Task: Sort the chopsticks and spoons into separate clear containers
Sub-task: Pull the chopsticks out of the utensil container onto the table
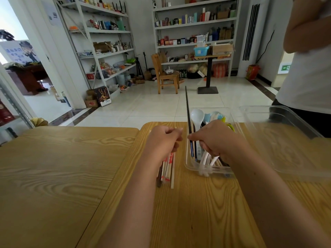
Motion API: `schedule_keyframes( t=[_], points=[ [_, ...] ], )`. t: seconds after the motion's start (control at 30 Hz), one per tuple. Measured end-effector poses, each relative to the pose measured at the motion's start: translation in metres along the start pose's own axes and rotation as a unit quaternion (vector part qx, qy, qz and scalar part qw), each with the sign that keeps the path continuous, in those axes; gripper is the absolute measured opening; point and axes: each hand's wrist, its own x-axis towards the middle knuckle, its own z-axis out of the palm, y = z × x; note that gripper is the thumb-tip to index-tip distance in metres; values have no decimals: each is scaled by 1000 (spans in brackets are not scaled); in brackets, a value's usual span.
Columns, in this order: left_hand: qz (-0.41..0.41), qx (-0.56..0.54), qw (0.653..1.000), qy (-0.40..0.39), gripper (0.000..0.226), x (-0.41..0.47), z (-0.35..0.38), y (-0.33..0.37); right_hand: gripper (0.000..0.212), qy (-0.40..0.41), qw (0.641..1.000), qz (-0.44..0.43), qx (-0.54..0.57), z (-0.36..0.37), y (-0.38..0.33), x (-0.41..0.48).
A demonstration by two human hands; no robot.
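Your right hand (215,138) reaches into the clear plastic container (188,163) that holds the mixed cutlery. Its fingers (194,137) pinch a long, thin black chopstick (187,108), which stands almost upright above the rim. Just left of this container, your left hand (162,140) grips a bundle of pale wooden chopsticks with red print (167,169); the near ends rest on the wooden counter (53,167). A second clear container (286,144), which looks empty, stands just right of the first.

The black chopstick is probably light, stiff and rather smooth, so I think a pinch near its middle is safer. The white plastic spoons (197,116) are light too, but may tangle.

Your right hand covers its lower fingers, so I cannot tell if they also hold a spoon handle. The left hand hides the far ends of the bundle.
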Motion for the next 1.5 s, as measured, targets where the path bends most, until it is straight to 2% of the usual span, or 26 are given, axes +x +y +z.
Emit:
schedule_keyframes(
  t=[0.13,0.43,0.5,0.67,0.77,0.83,0.93,1.03,1.3,1.5],
  points=[
    [-13,-57,998,6,22,1,-8,0,29,-50,998,-25,-24,10,-4,-5],
    [-34,-29,999,6,17,6,-18,-7,34,-125,991,-38,-39,21,-4,-10],
    [-35,-14,999,18,17,6,-21,-10,31,-103,993,-53,-36,18,-2,-9],
    [-52,80,995,8,18,9,-20,-21,18,14,998,-63,9,2,6,-5],
    [-53,145,988,-1,24,12,-6,-30,18,30,998,-42,31,-3,9,-2],
    [-51,190,980,-4,19,13,5,-36,18,38,998,-29,38,-5,10,-1],
    [-34,291,956,5,14,12,18,-42,18,38,998,-26,47,-7,12,0],
    [-39,345,937,26,19,11,26,-47,18,34,998,-23,49,-8,14,1],
    [-35,363,930,42,30,13,26,-53,23,47,998,-23,33,-14,17,0],
    [-46,327,943,37,7,16,20,-55,24,65,997,3,44,-21,18,4]
  ],
)
